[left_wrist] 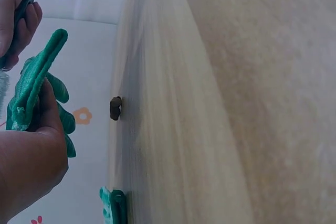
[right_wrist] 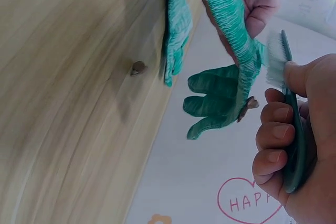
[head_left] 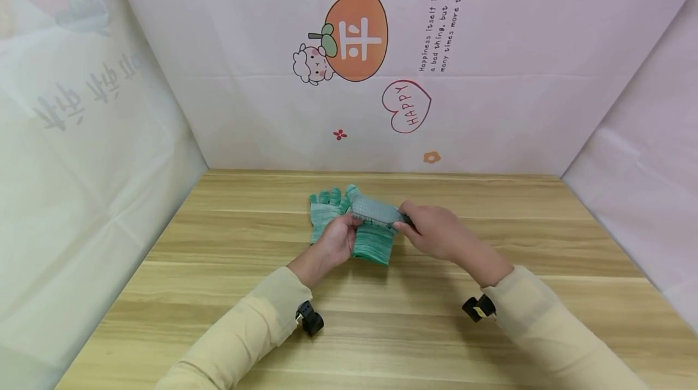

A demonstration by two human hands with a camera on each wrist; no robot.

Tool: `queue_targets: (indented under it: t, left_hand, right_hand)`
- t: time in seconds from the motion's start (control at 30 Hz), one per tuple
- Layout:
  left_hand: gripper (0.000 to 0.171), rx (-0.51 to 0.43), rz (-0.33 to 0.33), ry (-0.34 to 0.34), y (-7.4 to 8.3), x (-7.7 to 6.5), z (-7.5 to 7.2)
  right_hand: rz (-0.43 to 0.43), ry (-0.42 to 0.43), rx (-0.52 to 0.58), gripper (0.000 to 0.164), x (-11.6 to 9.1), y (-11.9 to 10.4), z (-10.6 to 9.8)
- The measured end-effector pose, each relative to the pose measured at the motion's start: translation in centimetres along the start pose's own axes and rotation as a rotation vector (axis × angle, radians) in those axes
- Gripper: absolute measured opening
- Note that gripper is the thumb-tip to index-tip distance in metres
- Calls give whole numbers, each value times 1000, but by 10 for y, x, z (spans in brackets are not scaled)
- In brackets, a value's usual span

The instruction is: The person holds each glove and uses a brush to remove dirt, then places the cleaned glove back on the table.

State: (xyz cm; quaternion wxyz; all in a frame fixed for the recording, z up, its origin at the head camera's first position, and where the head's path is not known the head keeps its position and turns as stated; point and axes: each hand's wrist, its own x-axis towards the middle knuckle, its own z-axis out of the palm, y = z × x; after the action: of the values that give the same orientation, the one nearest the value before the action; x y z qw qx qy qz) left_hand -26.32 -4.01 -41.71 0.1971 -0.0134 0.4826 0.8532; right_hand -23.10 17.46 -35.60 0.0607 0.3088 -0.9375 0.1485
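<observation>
My left hand [head_left: 337,238] grips a green-and-white knitted glove [head_left: 373,247] near its cuff, holding it up off the table. The glove's dark green coated fingers [right_wrist: 212,98] hang away from the hand in the right wrist view. My right hand [head_left: 435,231] holds a brush [head_left: 376,211] by its dark green handle [right_wrist: 297,150], fingers curled round it. Pale bristles [right_wrist: 275,59] face the held glove, close to its knitted side; whether they touch is unclear. A brown clump [right_wrist: 249,108] shows at the glove's edge.
A second green glove [head_left: 323,214] lies on the wooden table [head_left: 245,293] to the left of the held one. Another small brown clump [right_wrist: 138,67] sits on the tabletop. Printed white sheets [head_left: 262,117] stand behind and at both sides.
</observation>
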Motion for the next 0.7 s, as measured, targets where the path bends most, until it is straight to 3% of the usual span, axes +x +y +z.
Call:
queue_targets:
  t: [0.07, 0.3, 0.7]
  left_hand:
    - [21, 4, -3, -4, 0, 0, -1]
    - [73, 51, -51, 28, 1, -4, -4]
    - [76, 84, -52, 16, 3, -4, -9]
  right_hand:
    - [0, 2, -6, 17, -1, 2, 1]
    - [17, 18, -20, 16, -8, 12, 3]
    - [46, 10, -12, 16, -18, 22, 0]
